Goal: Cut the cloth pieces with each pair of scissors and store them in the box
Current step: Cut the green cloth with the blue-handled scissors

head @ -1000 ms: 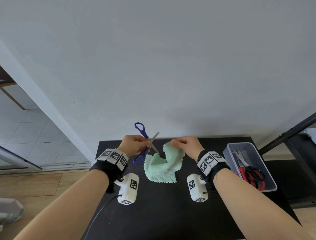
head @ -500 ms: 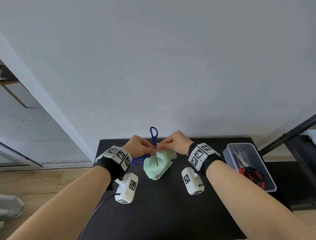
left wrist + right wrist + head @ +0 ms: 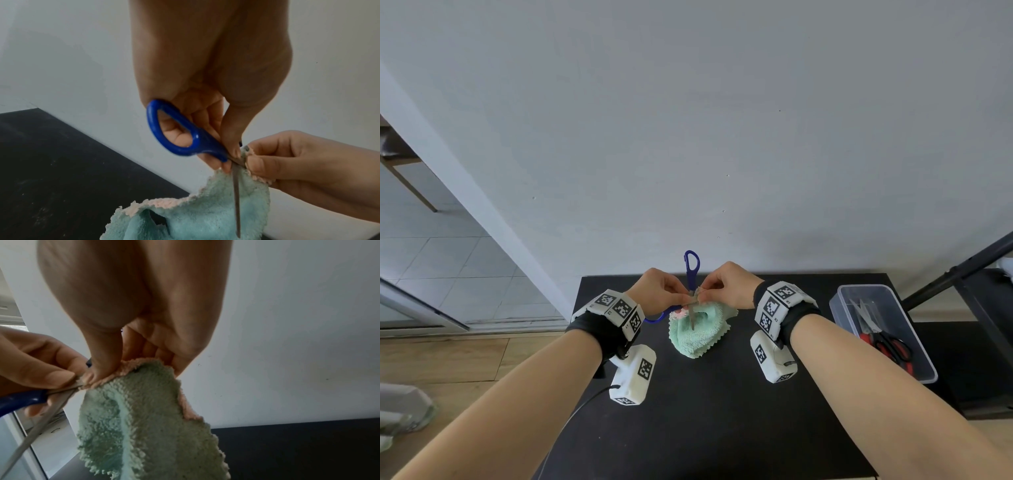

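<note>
Blue-handled scissors (image 3: 691, 270) stand upright over the far middle of the black table (image 3: 705, 411), one loop up, blade pointing down. My left hand (image 3: 664, 294) pinches them near the pivot, where handle (image 3: 176, 129) meets blade (image 3: 236, 194). A mint-green fluffy cloth (image 3: 697, 329) with a pinkish edge hangs below the blade (image 3: 37, 426). My right hand (image 3: 726, 291) pinches the cloth's (image 3: 144, 418) top edge right beside the blade; the cloth's (image 3: 195, 216) lower part rests on the table.
A clear plastic box (image 3: 921, 373) at the table's right edge holds red-and-black scissors (image 3: 887, 346) and a metal pair (image 3: 863, 311). A grey wall stands right behind the table. A dark frame (image 3: 962, 270) rises on the right. Wood floor lies to the left.
The scissors swung from slanted to upright, blade pointing down. My right hand moved left with the cloth's edge to meet the blade, and the cloth bunched up under both hands.
</note>
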{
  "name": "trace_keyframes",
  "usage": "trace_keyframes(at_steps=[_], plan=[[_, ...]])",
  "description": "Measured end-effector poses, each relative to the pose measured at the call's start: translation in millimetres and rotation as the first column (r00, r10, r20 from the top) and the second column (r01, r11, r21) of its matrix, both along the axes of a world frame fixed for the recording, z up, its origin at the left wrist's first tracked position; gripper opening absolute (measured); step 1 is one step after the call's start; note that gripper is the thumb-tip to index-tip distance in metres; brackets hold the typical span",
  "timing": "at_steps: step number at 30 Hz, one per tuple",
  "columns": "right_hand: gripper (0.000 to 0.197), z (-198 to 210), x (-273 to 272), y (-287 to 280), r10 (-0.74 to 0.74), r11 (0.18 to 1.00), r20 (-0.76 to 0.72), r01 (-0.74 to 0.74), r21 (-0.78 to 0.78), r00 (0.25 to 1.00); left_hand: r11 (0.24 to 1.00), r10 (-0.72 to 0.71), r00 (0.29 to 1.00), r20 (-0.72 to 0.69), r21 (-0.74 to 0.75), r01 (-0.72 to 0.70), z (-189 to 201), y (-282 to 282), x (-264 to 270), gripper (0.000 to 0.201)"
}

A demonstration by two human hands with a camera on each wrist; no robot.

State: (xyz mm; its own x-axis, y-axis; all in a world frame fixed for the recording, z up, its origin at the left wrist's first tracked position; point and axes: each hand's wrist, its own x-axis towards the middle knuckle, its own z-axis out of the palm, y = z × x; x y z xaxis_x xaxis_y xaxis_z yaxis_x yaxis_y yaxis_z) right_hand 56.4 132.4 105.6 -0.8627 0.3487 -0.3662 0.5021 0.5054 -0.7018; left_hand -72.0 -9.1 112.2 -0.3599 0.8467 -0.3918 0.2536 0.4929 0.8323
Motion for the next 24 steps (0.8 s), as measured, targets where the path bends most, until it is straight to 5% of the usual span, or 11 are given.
trace_keyframes(at_steps=[13, 18, 24], plan=[[0.017, -4.3, 15.3, 25.8, -0.149, 0.989, -0.064, 0.149, -0.015, 0.987, 0.996, 0.08, 0.996, 0.033, -0.031, -0.079, -3.6, -1.1, -6.4, 0.004], [0.023, 2.3, 9.5, 22.2, -0.296, 0.946, -0.202, 0.257, -0.199, 0.934, 0.995, 0.101, 0.991, 0.087, -0.02, -0.099, 2.1, -0.1, -7.4, 0.004], [0.016, 0.3, -3.0, 1.5, -0.249, 0.938, -0.138, 0.203, -0.282, 0.959, 0.995, 0.094, 0.992, 0.084, 0.017, -0.095, 4.8, 6.8, -4.2, 0.004]])
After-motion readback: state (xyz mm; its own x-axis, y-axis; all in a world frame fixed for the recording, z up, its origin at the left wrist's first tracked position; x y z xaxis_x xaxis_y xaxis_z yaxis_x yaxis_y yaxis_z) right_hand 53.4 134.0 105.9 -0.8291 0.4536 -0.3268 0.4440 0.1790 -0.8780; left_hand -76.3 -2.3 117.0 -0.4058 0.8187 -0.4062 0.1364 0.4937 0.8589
